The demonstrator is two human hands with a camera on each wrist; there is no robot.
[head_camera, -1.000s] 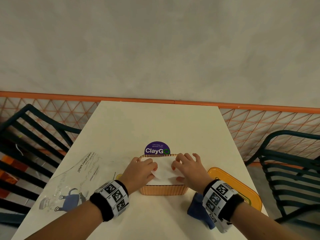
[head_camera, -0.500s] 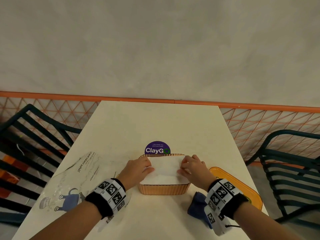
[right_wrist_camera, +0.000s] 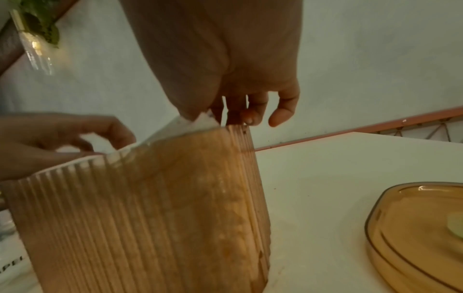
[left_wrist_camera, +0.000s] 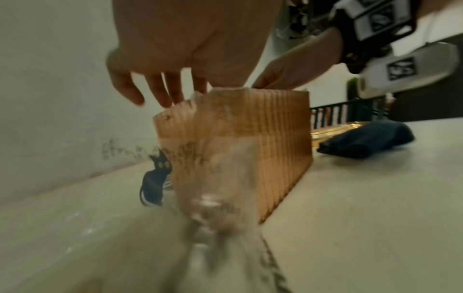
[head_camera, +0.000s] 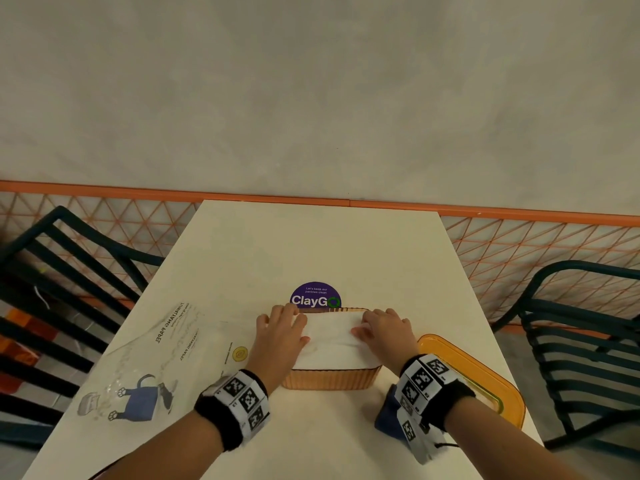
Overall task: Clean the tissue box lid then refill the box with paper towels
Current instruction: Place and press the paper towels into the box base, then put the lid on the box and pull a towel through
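Observation:
A ribbed amber tissue box stands on the white table, filled to the rim with a stack of white paper towels. My left hand lies on the stack's left end, its fingers reaching down over the box's far left edge. On the right end my right hand presses the towels, with its fingertips at the box's edge and the thumb on the paper. The amber lid lies flat to the right of the box. Neither hand grips anything.
A dark blue cloth lies under my right wrist, between box and lid. A clear printed plastic wrapper is spread on the table's left. A purple sticker sits behind the box. Dark metal chairs flank the table.
Both hands slid apart from the middle of the stack to its two ends. The towels now lie flatter and fill the box's whole opening.

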